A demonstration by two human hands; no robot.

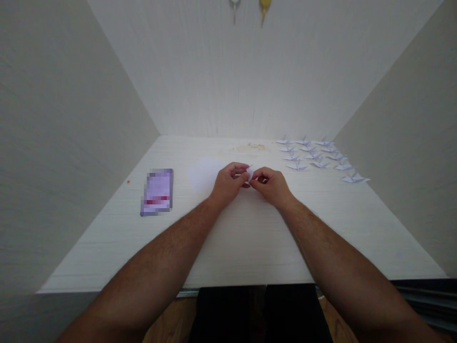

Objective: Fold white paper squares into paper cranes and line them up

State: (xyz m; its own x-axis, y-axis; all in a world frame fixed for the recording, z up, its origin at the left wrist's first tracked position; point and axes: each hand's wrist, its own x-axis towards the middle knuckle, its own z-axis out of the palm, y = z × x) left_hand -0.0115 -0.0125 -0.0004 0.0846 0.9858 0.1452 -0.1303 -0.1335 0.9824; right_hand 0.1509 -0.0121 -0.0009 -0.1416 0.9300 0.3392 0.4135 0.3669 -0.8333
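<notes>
A small piece of folded white paper (250,172) is pinched between my two hands above the middle of the table. My left hand (232,179) grips its left side with thumb and fingers. On the other side, the fingertips of my right hand (268,183) close on the paper's lower right edge. Much of the paper is covered by fingers, so its full shape is hidden. Just left of my left hand lies white paper (203,174), pale against the tabletop. Several folded white paper cranes (313,156) stand in rows at the back right.
A phone-like flat object (157,192), its face blurred out, lies on the left of the white table (246,247). An orange speck (128,181) sits near the left edge. Walls (228,85) enclose the back and both sides. Two hanging items, one yellow (264,5), show at the top.
</notes>
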